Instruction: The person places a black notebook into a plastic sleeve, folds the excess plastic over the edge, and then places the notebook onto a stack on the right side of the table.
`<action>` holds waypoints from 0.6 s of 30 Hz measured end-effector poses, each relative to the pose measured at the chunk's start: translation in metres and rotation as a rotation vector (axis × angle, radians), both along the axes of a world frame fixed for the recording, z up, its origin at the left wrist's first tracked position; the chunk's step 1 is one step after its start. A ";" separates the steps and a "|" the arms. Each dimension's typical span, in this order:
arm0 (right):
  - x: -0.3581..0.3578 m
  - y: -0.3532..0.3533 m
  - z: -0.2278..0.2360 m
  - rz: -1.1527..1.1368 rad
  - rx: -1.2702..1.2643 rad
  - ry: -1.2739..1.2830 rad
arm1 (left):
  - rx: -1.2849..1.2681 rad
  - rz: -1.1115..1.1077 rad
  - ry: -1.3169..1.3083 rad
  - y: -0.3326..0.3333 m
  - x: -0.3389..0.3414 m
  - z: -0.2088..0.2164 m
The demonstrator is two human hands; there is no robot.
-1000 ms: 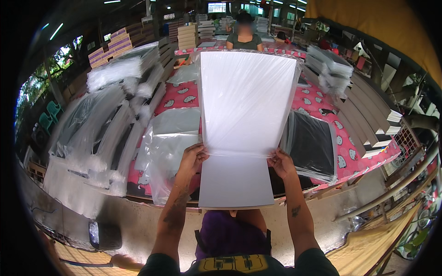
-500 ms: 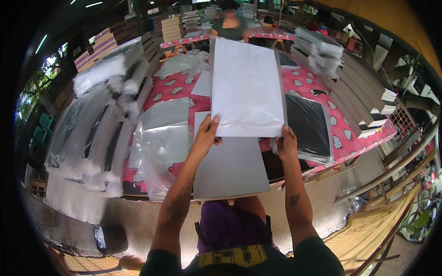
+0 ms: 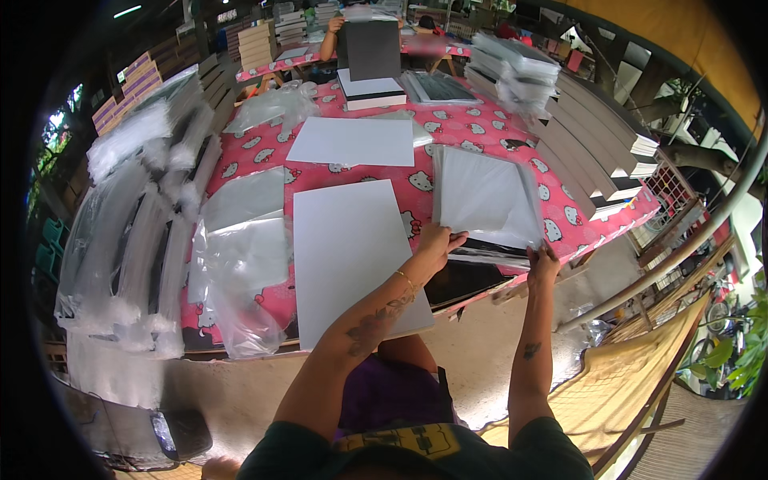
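A white board in a clear plastic sleeve (image 3: pixel 490 190) lies tilted over the right part of the table. My left hand (image 3: pixel 437 245) pinches its near left corner, with the thumb stretched along the edge. My right hand (image 3: pixel 544 264) closes on the near right corner. Just under the near edge, the black surface of another sleeved board (image 3: pixel 498 250) shows; the rest of it is hidden. To the left of my left hand a bare white board (image 3: pixel 350 240) rests at the front of the table, partly covered by my left forearm. Beyond it lies a white sheet (image 3: pixel 356 142).
Loose clear sleeves (image 3: pixel 248 232) lie at the left, beside tall piles of plastic-wrapped boards (image 3: pixel 120 240). Stacks of thick boards (image 3: pixel 596 152) line the right. Across the pink patterned table (image 3: pixel 240 148), another person holds up a dark board (image 3: pixel 374 50) above a white stack (image 3: pixel 370 90).
Both my hands have moved right and lowered the sleeved white board from mid-air to the table's right side. The person opposite now holds up a dark board.
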State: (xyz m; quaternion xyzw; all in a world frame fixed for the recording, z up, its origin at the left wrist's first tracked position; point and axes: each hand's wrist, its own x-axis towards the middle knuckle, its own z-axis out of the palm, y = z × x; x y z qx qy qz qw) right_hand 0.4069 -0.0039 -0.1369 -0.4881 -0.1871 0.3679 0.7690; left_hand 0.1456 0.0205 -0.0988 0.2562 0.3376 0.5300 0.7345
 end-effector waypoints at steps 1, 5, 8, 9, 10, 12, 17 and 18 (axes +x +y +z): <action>0.001 -0.004 -0.003 -0.020 0.011 -0.014 | -0.025 0.011 -0.002 -0.005 0.004 0.000; -0.005 -0.015 -0.013 -0.007 0.027 -0.140 | -0.007 0.022 0.034 -0.045 -0.025 0.018; -0.013 -0.035 -0.013 0.028 -0.096 -0.346 | 0.184 0.025 0.222 -0.112 -0.111 0.053; -0.009 -0.039 -0.017 -0.064 -0.101 -0.807 | 0.254 0.113 0.507 -0.135 -0.146 0.057; -0.001 -0.045 -0.023 -0.285 -0.135 -1.240 | 0.307 0.189 0.798 -0.155 -0.179 0.057; -0.020 -0.069 0.002 -0.221 -0.098 -1.104 | 0.546 0.493 1.300 -0.179 -0.250 0.042; -0.157 -0.088 0.063 0.384 0.051 -0.687 | 0.367 0.535 1.938 -0.250 -0.361 0.031; -0.191 -0.092 0.070 0.509 0.121 -0.705 | 0.306 0.453 2.006 -0.255 -0.367 0.025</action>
